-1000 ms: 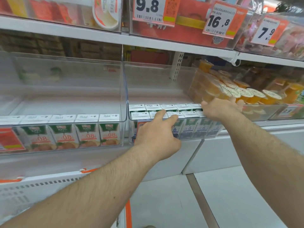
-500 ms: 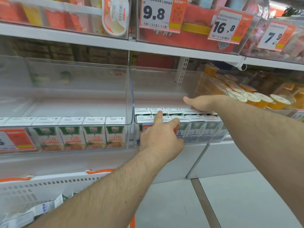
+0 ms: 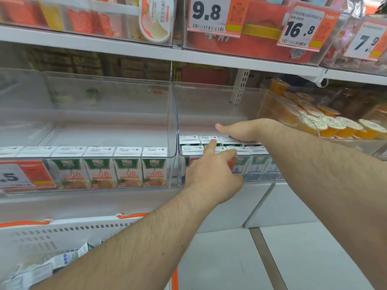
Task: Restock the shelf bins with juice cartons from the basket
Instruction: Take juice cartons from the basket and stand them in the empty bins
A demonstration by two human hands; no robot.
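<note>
From the head camera I take the clear middle bin (image 3: pixel 209 105) as my landmark. Inside it, along its front wall, I see two rows of blue-labelled juice cartons (image 3: pixel 256 164), white tops up, one row pressed against the front wall and a second row just behind it. My left hand (image 3: pixel 211 174) reaches over the bin's front wall; the thumb and forefinger lie stretched out on the carton tops, the other fingers curl under against the front wall, and I cannot tell whether they actually grip anything. My right hand (image 3: pixel 240 130) comes in from the bin's right side and lies palm down on the back row, thumb out toward the left, fingers bent down over the cartons' far edge; whether it is grasping a carton or only pressing on the tops I cannot tell. To the left of the middle bin, sharing its side wall, a second clear bin (image 3: pixel 88 114) holds one row of orange-labelled cartons (image 3: pixel 129 172) standing upright along its front, with a price tag (image 3: pixel 23 174) clipped to its front wall. To the right of the middle bin sit orange jelly cups (image 3: pixel 326 122) with white lids. Below and left of the middle bin, the white basket (image 3: pixel 69 229) with orange handles holds more cartons (image 3: pixel 52 262), lying tilted.
</note>
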